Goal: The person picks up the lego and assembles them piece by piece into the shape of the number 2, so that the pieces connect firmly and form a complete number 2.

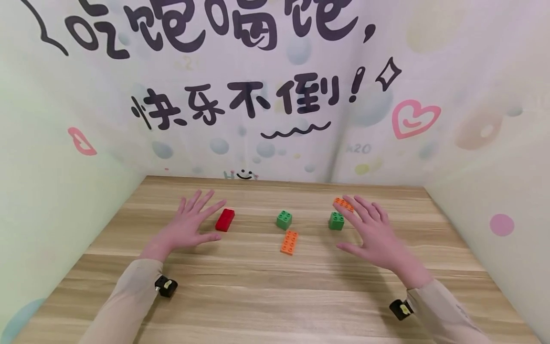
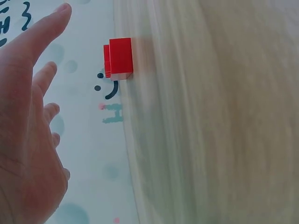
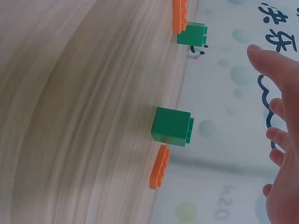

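My left hand (image 1: 189, 227) is spread above the table, its fingers beside a red toy brick (image 1: 225, 220) and holding nothing. In the left wrist view the red brick (image 2: 121, 57) stands apart from the thumb. On the other side, my right hand (image 1: 374, 234) hovers with fingers extended and grips nothing. Nearest to it are a green brick (image 1: 336, 221) and a flat orange brick (image 1: 343, 204), the latter partly covered by its fingers. The right wrist view shows that green brick (image 3: 172, 126) and the orange one (image 3: 160, 167) clear of the hand.
Between the hands a second green brick (image 1: 284, 220) sits behind another flat orange brick (image 1: 289, 242). All lie on a wood-grain table (image 1: 258, 296). A printed sheet (image 1: 240, 143) rises along its back edge, with pale walls at both sides.
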Demonstrator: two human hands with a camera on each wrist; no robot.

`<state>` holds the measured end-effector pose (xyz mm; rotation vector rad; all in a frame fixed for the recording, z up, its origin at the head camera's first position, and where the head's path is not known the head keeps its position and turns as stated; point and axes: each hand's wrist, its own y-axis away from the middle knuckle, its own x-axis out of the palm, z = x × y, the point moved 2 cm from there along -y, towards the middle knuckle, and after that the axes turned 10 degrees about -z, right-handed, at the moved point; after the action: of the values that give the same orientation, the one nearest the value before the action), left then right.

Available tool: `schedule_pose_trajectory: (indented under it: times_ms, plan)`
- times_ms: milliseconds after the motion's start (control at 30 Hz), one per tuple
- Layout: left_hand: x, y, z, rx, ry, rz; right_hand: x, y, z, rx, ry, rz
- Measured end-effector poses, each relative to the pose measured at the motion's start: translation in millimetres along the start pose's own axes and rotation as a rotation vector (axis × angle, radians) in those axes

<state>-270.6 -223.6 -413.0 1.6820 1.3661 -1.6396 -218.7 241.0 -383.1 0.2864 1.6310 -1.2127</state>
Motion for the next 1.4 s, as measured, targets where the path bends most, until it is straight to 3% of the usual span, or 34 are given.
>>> schedule_pose_trajectory:
  times_ms: [433,833,1100,1400]
  plan:
    - [3.2,-8.9,-12.0,0.017,0.039,0.006,19,-11.1,13,-0.013,-0.091,0.017]
    - [13.5,-16.1,-14.0,0.010,0.090,0.027,41,-20.0,25,-0.003,-0.203,0.068]
    - [15.8,-19.9,-18.2,0.007,0.100,0.031,58,-24.7,30,0.001,-0.319,0.155]
    - [18.4,-24.8,-21.3,0.001,0.104,0.039,70,-28.4,35,-0.002,-0.401,0.200]
